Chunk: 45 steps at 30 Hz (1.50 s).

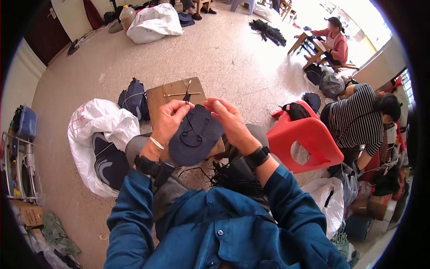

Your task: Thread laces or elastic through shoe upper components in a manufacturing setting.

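My left hand (170,119) pinches a thin black cord (187,99) between thumb and forefinger. The cord hangs in a loop over a dark navy, rounded flat fabric piece (190,150) with black tabs on it, lying before my knees. My right hand (229,120) is close by on the right, thumb and forefinger pressed together; what they hold, if anything, is too small to make out. Just beyond the hands, a thin wooden stick (175,95) and another crossing stick (189,83) lie on a wooden stool top (163,96).
Left of my knees stands a white sack (96,114) with navy pieces (109,163), near a tied navy bundle (134,99). A red plastic stool (286,139) is to the right, beside a person in stripes (354,116). Black strands (230,175) lie by my lap.
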{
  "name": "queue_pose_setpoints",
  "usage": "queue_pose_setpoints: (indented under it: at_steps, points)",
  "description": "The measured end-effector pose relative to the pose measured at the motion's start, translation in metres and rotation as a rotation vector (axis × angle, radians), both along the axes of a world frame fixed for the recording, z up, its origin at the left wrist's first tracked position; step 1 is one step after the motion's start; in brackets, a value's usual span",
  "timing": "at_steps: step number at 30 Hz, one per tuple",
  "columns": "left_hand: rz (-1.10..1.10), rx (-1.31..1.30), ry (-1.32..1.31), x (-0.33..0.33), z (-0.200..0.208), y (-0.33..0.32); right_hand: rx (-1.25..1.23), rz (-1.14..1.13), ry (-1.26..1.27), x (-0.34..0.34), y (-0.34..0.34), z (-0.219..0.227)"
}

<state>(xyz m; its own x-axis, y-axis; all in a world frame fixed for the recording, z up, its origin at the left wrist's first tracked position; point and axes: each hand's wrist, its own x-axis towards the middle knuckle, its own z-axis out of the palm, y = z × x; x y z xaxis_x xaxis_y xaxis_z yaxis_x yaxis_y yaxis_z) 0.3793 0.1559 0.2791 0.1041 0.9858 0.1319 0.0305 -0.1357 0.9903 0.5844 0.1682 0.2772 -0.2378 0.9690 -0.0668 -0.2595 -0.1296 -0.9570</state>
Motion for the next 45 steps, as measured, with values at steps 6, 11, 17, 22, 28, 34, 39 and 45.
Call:
queue_pose_setpoints:
  at_steps: [6,11,17,22,28,34,39,45]
  points:
    - [-0.057,0.011,-0.057,-0.01,0.004,0.008,-0.119,0.067,-0.153,0.017,-0.014,-0.049]
    - [-0.118,-0.014,-0.072,-0.006,0.002,0.009,-0.006,0.071,-0.32,0.0,-0.026,-0.076]
    - [-0.169,-0.007,-0.099,0.002,-0.005,0.01,0.179,0.113,-0.282,-0.019,-0.016,-0.066]
    - [-0.144,0.07,-0.126,0.009,-0.014,0.015,0.175,0.087,0.081,-0.044,-0.013,-0.032]
    - [-0.184,-0.065,-0.246,0.015,-0.012,0.013,0.151,0.156,-0.08,-0.039,-0.005,-0.048]
    - [0.138,0.116,0.449,0.006,-0.065,-0.016,-0.015,0.191,-0.018,-0.035,0.008,-0.049]
    - [0.137,0.106,0.947,0.02,-0.101,-0.046,-0.101,0.239,0.079,-0.037,0.025,-0.052]
    - [0.192,0.093,0.942,0.023,-0.099,-0.049,-0.162,0.35,-0.108,-0.026,0.061,-0.046]
